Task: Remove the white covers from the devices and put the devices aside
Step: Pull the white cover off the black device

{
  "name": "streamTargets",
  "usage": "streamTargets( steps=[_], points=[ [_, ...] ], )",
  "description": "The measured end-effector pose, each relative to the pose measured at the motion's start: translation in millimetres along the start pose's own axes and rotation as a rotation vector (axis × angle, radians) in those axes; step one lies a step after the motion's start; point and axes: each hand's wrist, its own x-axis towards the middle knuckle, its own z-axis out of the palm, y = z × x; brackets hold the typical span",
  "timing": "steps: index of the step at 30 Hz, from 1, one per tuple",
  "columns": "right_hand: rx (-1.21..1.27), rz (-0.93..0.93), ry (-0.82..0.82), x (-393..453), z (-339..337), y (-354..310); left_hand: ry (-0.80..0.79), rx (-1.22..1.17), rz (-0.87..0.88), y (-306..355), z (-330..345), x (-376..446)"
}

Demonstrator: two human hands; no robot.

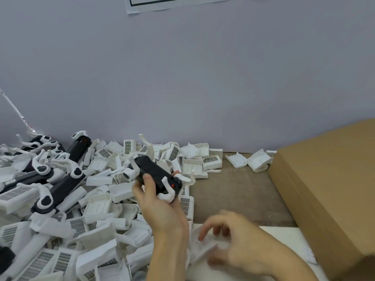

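Observation:
My left hand (160,207) grips a black device (156,175) with white folding arms, held up over the table's middle, tilted with its red-dotted end toward the right. My right hand (229,240) is lower and to the right, blurred, fingers curled around a white cover (203,243) just above the table. The cover is off the device. A heap of white covers (97,209) fills the left and middle of the table. Several black devices with white arms (58,185) lie piled at the far left.
A large brown cardboard box (328,189) stands on the right. More white covers (249,161) lie along the grey wall behind. Bare brown tabletop (233,191) shows between heap and box. A white sheet (288,236) lies at the near edge.

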Motion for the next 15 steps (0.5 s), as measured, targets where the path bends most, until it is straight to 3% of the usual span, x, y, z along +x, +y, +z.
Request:
streamTargets(
  steps=[3,6,12,15],
  points=[
    [-0.098,0.014,0.023,2,1,-2,0.009,0.023,-0.034,-3,0,-2],
    [0.033,0.003,0.128,1,-6,6,-0.037,0.031,-0.100,-3,1,-5],
    [0.450,0.079,0.646,4,-18,21,-0.202,0.271,-0.164,-7,1,-8],
    [0.738,0.128,0.793,8,-19,20,-0.293,0.477,-0.106,-11,-1,-13]
  ],
)
